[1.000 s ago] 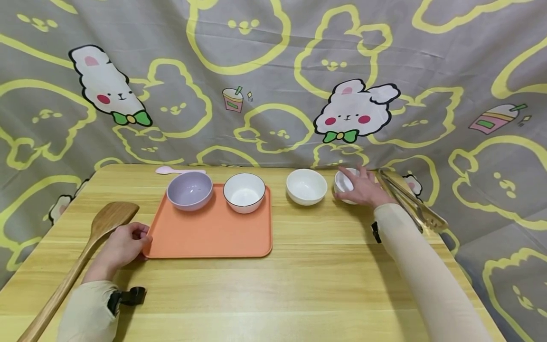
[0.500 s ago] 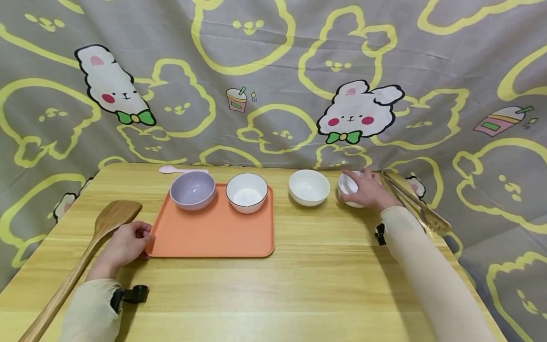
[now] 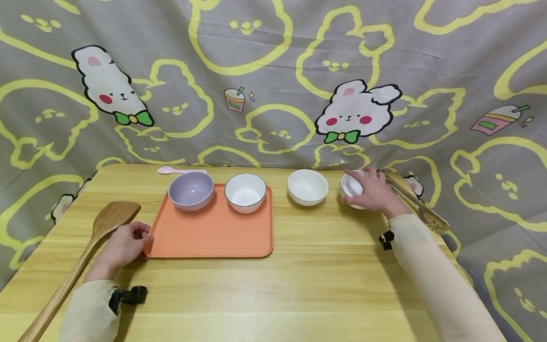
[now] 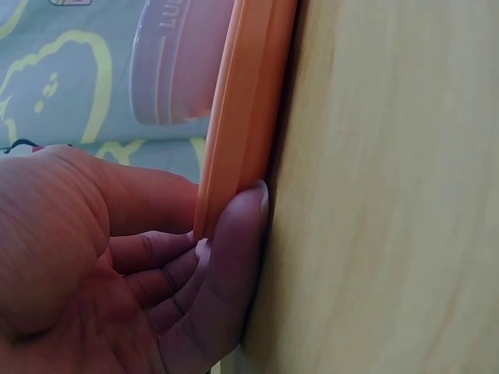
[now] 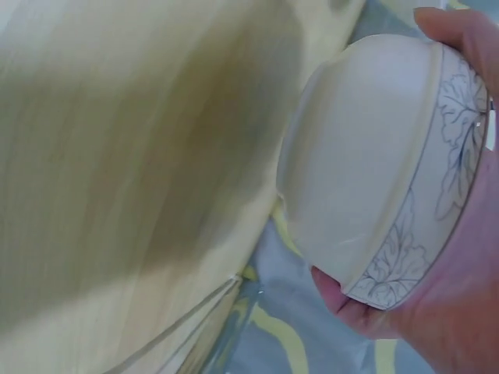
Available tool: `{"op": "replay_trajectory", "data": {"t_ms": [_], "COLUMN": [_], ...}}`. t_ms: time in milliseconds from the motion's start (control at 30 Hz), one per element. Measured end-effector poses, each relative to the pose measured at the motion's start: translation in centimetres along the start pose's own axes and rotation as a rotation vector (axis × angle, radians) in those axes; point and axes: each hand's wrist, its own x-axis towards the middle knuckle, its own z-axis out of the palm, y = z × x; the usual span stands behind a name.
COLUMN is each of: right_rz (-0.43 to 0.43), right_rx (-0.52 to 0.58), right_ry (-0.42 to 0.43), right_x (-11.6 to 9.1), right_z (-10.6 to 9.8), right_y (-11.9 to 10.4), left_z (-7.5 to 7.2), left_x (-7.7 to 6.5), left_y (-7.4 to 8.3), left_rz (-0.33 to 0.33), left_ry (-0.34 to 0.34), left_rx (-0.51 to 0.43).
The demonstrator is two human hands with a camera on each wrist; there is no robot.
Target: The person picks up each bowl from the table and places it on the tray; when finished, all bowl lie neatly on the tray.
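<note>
Right of the tray (image 3: pixel 209 233), the right hand (image 3: pixel 374 192) is gripping the patterned bowl (image 5: pixel 370 164) from 2 sides at its rim, suiting probably stiff, breakable ware. The left hand (image 3: pixel 127 243) is pinching the tray's near-left corner.

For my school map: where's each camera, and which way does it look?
Head: on the head, facing forward and down at the table; left hand, right hand, sleeves show.
Left wrist: on that wrist, facing the left hand pinching the tray.
Right wrist: on that wrist, facing the right hand gripping a bowl.
Head and left wrist share the tray.
</note>
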Motion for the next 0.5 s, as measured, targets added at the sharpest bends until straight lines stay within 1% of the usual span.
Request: {"op": "replay_trajectory", "data": {"t_ms": [267,500], "right_rz": [-0.072,-0.098], "right_rx": [-0.003,-0.003], "right_ry": [0.017,0.008], "right_x": [-1.5,-2.8], "right_z": [-0.7,-0.8], "right_y": [-1.1,-1.8], "left_z": [-0.3,-0.2], "left_x": [0.1,0.0], "left_y": [0.1,0.2], "left_rz": [0.005,0.009], "left_ry": [0.006,-0.003], "left_rx": [0.033,0.014]}}
